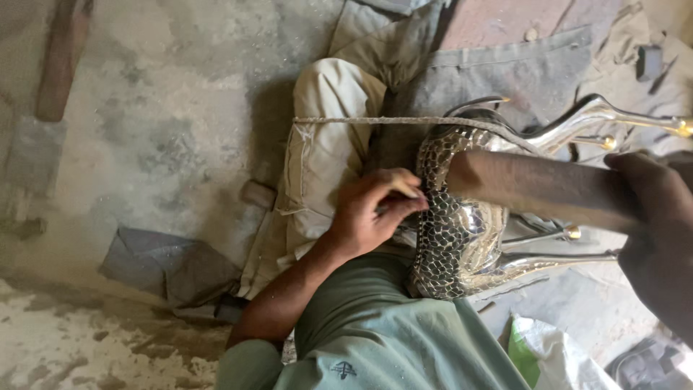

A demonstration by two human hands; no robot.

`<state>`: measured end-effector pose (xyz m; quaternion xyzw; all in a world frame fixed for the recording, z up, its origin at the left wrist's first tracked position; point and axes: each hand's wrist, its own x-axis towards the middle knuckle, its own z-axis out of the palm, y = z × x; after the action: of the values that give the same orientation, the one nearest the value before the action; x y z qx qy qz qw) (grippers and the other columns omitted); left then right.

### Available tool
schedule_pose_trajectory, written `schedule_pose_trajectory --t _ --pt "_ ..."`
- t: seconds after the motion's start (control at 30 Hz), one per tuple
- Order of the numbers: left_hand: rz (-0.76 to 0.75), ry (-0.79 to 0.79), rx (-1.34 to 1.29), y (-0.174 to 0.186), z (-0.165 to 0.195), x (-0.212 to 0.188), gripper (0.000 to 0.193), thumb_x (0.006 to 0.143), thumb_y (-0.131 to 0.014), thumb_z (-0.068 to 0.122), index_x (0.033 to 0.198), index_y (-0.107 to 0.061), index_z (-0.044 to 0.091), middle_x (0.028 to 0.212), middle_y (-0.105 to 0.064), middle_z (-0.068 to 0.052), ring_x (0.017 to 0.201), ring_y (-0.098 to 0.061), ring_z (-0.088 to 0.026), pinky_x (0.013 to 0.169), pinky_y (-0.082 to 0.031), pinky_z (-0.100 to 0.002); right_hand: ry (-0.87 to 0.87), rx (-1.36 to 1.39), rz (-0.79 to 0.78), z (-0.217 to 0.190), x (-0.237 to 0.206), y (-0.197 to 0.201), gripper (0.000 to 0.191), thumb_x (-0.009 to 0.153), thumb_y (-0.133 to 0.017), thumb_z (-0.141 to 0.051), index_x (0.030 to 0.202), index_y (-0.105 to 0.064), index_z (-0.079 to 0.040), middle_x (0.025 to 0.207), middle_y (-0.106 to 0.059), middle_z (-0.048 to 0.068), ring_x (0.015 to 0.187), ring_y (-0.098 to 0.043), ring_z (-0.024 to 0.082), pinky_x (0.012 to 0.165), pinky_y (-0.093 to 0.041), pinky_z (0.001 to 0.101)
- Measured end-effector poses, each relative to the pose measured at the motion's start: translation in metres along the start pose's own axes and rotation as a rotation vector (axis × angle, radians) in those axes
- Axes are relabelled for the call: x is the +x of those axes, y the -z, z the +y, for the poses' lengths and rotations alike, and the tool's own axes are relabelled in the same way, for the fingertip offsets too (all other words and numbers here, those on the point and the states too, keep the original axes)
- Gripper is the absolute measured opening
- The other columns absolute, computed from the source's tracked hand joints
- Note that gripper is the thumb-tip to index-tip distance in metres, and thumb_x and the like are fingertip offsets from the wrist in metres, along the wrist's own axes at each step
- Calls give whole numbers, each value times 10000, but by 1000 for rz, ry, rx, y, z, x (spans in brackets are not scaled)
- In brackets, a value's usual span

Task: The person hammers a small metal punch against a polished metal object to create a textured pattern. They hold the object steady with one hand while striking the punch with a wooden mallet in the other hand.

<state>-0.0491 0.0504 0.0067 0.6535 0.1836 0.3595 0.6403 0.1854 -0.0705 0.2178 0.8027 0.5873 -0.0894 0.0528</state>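
A shiny silver metal animal figure [462, 238] with a scale pattern punched into its body lies across my lap, its thin legs and gold-tipped feet pointing right. My left hand [375, 209] pinches a small punch tool [408, 191] against the patterned flank. My right hand [653, 217], close to the camera and dark, grips a thick wooden mallet handle [534, 184] held over the figure's body. A taut cord [361, 120] runs across my knee to the figure.
I sit on a dusty concrete floor [159, 123]. Grey cloth [520, 68] lies under the figure. A wooden handle [58, 61] rests at top left, a dark cloth scrap [166, 263] at left, a white and green bag [548, 354] at bottom right.
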Motion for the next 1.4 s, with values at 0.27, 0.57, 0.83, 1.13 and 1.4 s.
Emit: schedule_pose_trajectory --t 0.27,0.57,0.83,1.13,1.4 --pt "-49 -19 86 -9 1 -2 198 959 -798 174 1042 -632 104 1063 -735 -22 899 -753 -139 755 -618 -279 -172 -434 -356 -2 22 -12 517 920 -599 124 1417 -610 -21 853 -694 180 680 -706 257 617 -585 362" --pt "-70 -58 132 -9 -2 -8 201 968 -775 169 1084 -633 88 1031 -697 -62 897 -731 -194 764 -602 -331 29 -41 -45 -12 21 -5 517 814 -632 131 1317 -640 9 927 -696 212 780 -711 290 729 -584 388" --pt "-111 45 26 -9 -6 -7 168 980 -767 152 1088 -656 88 1033 -712 -39 825 -747 -146 709 -617 -267 -48 -341 -230 -33 28 15 488 853 -665 72 1328 -683 -36 771 -645 176 593 -651 250 546 -536 368" --pt "-51 -152 136 -7 -7 -1 206 972 -772 191 1122 -652 115 1083 -710 -16 956 -748 -191 812 -617 -320 -90 -496 -339 1 36 -8 414 765 -730 3 1174 -678 -40 716 -615 135 537 -636 225 497 -513 346" --pt "-99 -200 216 -8 -35 -16 302 977 -745 193 1234 -606 116 1139 -676 -71 1017 -698 -262 872 -564 -382 -27 44 -82 -50 42 11 438 825 -786 -134 1205 -590 -37 917 -673 128 795 -695 274 727 -567 396"
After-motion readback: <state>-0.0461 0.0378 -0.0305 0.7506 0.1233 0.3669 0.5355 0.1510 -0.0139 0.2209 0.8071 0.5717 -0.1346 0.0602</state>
